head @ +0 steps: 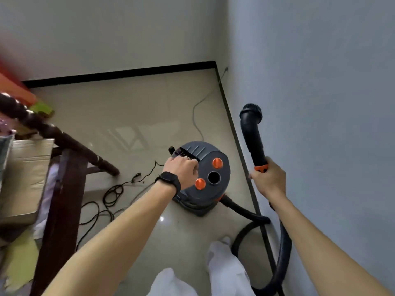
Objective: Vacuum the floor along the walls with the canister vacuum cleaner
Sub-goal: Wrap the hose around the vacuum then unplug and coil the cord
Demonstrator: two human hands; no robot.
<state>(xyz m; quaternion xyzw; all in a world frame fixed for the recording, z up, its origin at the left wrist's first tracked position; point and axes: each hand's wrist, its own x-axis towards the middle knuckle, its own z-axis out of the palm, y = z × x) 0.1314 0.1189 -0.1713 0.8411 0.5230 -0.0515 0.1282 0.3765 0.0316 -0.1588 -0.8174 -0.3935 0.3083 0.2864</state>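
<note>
Glossy corner floor [139,107]: left hand [181,168] wrapped round canister vacuum [206,151] handle [184,153], right hand [269,180] wrapped round hose wand [253,137].

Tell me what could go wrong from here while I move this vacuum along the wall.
1. The hose loops on the floor beside the feet; a step may catch it.
2. Loose black cables lie left of the canister vacuum that the left hand grips by its handle; dragging it that way could snag them.
</note>
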